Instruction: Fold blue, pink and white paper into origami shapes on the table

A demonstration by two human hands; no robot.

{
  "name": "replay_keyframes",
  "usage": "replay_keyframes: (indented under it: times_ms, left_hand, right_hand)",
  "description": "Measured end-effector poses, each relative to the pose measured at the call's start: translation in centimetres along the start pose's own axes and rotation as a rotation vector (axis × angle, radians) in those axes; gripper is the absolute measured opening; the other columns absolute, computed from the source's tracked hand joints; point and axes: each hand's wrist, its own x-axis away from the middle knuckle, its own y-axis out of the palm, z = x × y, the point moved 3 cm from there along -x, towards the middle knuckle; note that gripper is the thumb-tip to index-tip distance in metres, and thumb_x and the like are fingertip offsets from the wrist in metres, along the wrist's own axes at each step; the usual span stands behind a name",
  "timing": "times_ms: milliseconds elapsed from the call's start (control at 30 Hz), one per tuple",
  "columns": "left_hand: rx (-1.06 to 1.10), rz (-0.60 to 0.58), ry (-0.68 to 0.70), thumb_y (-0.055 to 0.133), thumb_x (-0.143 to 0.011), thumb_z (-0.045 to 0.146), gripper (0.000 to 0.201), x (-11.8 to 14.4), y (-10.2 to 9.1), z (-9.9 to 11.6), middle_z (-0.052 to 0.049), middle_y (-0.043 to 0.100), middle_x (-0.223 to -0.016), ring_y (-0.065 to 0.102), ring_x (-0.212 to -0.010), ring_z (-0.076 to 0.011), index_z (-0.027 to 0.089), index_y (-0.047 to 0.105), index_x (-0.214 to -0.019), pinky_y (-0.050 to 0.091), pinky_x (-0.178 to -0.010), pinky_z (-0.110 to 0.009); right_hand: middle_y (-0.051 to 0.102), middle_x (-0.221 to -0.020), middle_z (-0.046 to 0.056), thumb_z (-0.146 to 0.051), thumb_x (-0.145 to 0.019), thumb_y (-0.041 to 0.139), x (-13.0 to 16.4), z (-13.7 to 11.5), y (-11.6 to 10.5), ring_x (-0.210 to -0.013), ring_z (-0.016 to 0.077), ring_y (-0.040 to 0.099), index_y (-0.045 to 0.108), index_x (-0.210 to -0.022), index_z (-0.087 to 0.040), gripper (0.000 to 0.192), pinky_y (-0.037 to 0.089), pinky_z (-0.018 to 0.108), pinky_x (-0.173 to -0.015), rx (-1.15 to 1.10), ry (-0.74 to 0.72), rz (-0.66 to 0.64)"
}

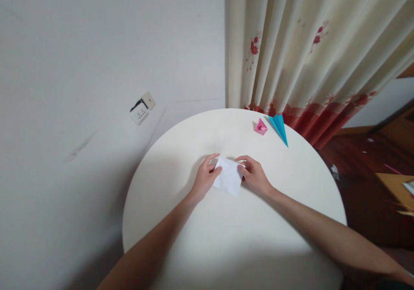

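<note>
A small folded sheet of white paper (229, 179) is held between my two hands, low over the middle of the round table. My left hand (206, 174) grips its left edge, thumb on top and fingers curled behind. At the upper right edge my right hand (254, 173) pinches the paper in the same way, its thumb on the upper face. A crease runs across the sheet near its top left corner. The fingertips under the paper are hidden.
On the white round table (174, 160), toward the far right edge, lie a pink origami piece (260, 127) and a blue paper plane (280, 129). Behind hangs a floral curtain (291, 44). A wall socket (139, 112) is on the left wall.
</note>
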Motion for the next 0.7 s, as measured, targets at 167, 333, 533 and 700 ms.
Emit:
replay_keyframes:
  times_ms: [167,333,533,700]
  left_hand:
    - [-0.043,-0.021,0.023,0.070,-0.079,0.033,0.057,-0.09,0.05,-0.03,-0.004,0.074,-0.081,0.066,-0.064,-0.0164,0.016,0.053,-0.130,0.045,-0.055,-0.021]
    - [-0.039,-0.032,0.033,0.069,-0.080,0.033,0.057,-0.16,0.07,-0.09,-0.005,0.074,-0.082,0.066,-0.065,-0.0166,0.015,0.052,-0.131,0.046,-0.056,-0.022]
    - [-0.029,-0.013,0.016,0.071,-0.079,0.033,0.057,-0.23,-0.02,-0.20,-0.006,0.075,-0.085,0.067,-0.065,-0.0171,0.016,0.053,-0.131,0.047,-0.056,-0.022]
    - [-0.007,-0.003,0.013,0.072,-0.078,0.034,0.058,-0.23,-0.06,-0.29,-0.006,0.075,-0.085,0.068,-0.066,-0.0178,0.016,0.054,-0.130,0.048,-0.056,-0.023]
  right_hand:
    - [0.060,-0.068,-0.001,-0.042,-0.088,0.058,-0.22,0.68,-0.17,-0.056,0.0136,0.054,0.064,-0.096,-0.018,0.026,0.044,0.025,-0.048,0.045,-0.002,0.009]
    - [0.064,-0.076,0.001,-0.041,-0.088,0.058,-0.23,0.75,-0.23,-0.057,0.0134,0.054,0.066,-0.097,-0.018,0.026,0.044,0.024,-0.048,0.084,-0.012,0.003]
    - [0.072,-0.096,0.006,-0.033,-0.088,0.058,-0.12,0.85,-0.50,-0.062,0.0135,0.056,0.071,-0.107,-0.019,0.027,0.044,0.024,-0.052,0.207,-0.088,0.004]
    - [0.074,-0.104,0.007,-0.031,-0.089,0.059,-0.08,1.01,-0.67,-0.067,0.0157,0.060,0.073,-0.113,-0.021,0.030,0.047,0.026,-0.055,0.274,-0.138,0.021]
